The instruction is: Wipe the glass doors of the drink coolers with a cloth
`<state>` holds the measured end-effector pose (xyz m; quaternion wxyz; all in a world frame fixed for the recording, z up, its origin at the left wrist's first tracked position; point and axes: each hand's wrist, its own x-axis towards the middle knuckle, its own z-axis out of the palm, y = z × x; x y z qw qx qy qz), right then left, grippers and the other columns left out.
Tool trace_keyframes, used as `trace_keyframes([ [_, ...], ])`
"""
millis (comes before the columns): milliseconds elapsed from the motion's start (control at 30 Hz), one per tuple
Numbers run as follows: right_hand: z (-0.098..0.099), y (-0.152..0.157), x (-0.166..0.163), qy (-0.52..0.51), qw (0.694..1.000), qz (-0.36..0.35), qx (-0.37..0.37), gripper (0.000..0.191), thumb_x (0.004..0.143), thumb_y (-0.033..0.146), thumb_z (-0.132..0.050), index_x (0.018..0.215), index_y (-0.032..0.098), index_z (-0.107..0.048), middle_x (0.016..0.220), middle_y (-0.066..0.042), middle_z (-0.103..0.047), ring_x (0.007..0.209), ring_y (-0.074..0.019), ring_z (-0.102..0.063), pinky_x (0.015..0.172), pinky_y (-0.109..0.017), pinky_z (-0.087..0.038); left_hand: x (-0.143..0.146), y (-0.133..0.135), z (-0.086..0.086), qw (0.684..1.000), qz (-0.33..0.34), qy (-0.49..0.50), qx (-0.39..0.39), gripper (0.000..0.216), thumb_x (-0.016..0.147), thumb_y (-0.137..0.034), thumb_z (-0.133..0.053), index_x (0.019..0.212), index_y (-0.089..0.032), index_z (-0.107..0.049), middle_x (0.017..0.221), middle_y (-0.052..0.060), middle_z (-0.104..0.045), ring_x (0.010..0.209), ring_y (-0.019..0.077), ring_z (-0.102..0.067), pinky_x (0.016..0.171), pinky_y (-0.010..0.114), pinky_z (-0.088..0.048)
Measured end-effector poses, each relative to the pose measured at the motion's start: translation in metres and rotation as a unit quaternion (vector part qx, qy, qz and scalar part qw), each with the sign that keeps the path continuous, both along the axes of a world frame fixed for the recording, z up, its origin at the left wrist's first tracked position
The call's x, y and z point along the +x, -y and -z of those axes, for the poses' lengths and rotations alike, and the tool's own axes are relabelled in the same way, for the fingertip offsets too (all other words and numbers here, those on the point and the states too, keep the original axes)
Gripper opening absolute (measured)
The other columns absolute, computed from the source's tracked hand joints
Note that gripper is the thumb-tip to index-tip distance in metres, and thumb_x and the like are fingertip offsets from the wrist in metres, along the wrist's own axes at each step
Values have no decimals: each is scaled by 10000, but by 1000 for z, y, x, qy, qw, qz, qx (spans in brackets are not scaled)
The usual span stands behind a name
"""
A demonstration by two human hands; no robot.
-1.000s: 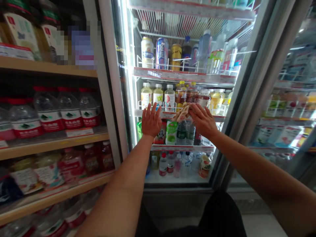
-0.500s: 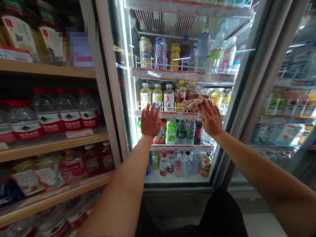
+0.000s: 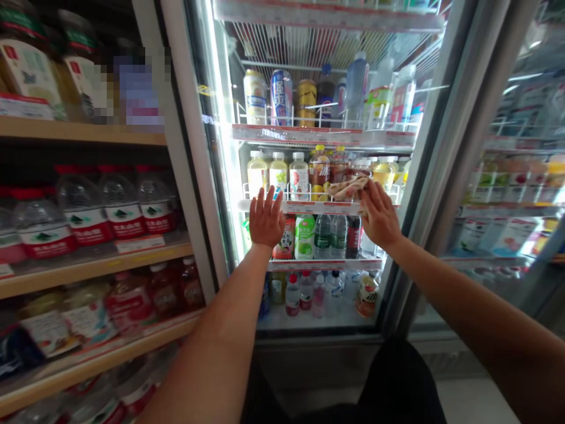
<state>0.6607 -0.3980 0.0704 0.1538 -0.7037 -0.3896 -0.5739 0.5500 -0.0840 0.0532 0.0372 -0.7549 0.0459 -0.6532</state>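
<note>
A lit drinks fridge with a glass door [image 3: 309, 327] stands straight ahead. My left hand [image 3: 267, 218] is open, its fingers spread and its palm toward the glass; it appears to lie flat on it. To the right, my right hand [image 3: 380, 215] holds a crumpled, light patterned cloth [image 3: 348, 188] against the door, with the fingers over the cloth's right end. Behind the glass, white-capped bottles [image 3: 299, 176] and a green bottle [image 3: 304, 235] show between the two hands. The palm side of my right hand is hidden.
Wooden shelves [image 3: 101, 259] on the left carry red-capped water bottles [image 3: 82, 206] and other drinks. A metal door frame [image 3: 445, 159] divides this fridge from another on the right. My dark-clothed knee [image 3: 399, 383] is close below the door.
The cloth and my right hand have shifted slightly right across the glass. My left hand stays in nearly the same place. The view has turned a little.
</note>
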Motion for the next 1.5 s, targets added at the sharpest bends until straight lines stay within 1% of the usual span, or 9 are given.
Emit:
trace_keyframes([
  [167,3,-1,-7,-3,999,23,-27,649,927,172,-489,1549,273,-334,1612,-56,-329,1505,-288,-266,1201,-573,-291,2,-2,0,1000,-6,10,9,575,956,-232,-411,1528,-248,-355,1586,54,-356,1526,222,-148,1259,506,-184],
  [267,0,-1,-6,-12,999,30,12,663,926,167,-477,1557,288,-313,1626,-54,-296,1509,-297,-252,1188,-590,-299,3,-3,1,1000,9,-2,-4,577,957,-245,-413,1531,-254,-349,1594,53,-345,1527,238,-152,1262,524,-162],
  [433,1,0,-5,-4,999,24,-30,687,924,149,-473,1571,273,-277,1627,-66,-294,1504,-284,-271,1190,-550,-319,3,-3,2,1000,-7,15,13,587,960,-242,-417,1541,-254,-329,1595,52,-338,1529,227,-145,1260,504,-178],
  [633,4,0,-4,-17,999,28,30,717,928,175,-473,1592,244,-211,1652,-90,-215,1510,-328,-240,1182,-580,-317,3,-2,2,1000,3,0,0,573,960,-242,-409,1530,-252,-350,1597,49,-339,1528,231,-148,1262,507,-165],
  [800,3,-1,-6,-3,999,15,-50,645,944,160,-465,1550,328,-321,1621,-25,-317,1500,-279,-284,1200,-557,-302,3,-3,2,1000,-9,11,10,577,960,-246,-407,1533,-259,-342,1596,40,-341,1528,219,-144,1256,498,-189],
  [1000,4,0,-1,-14,998,31,45,710,913,171,-507,1577,232,-264,1652,-97,-213,1511,-326,-237,1180,-574,-316,1,-1,1,1000,-13,12,9,572,957,-241,-408,1527,-243,-355,1594,49,-345,1528,223,-151,1255,496,-183],
  [1200,12,3,-3,0,997,11,-76,634,949,185,-481,1550,311,-323,1618,-41,-322,1494,-263,-301,1214,-543,-273,2,-1,1,1000,6,-2,-8,560,955,-243,-414,1514,-247,-381,1592,48,-349,1528,227,-151,1264,496,-155],
  [1400,7,2,3,-6,997,44,65,653,966,210,-458,1580,285,-250,1639,-74,-270,1490,-329,-296,1172,-582,-337,2,-2,1,1000,-11,14,11,568,956,-243,-417,1522,-240,-365,1587,50,-359,1526,222,-156,1259,486,-175],
  [1500,0,-3,3,-4,997,18,76,661,975,188,-422,1591,294,-209,1654,-54,-228,1504,-330,-261,1181,-555,-355,2,-2,1,999,-18,24,18,564,953,-238,-418,1515,-228,-378,1579,60,-374,1525,223,-164,1256,481,-186],
])
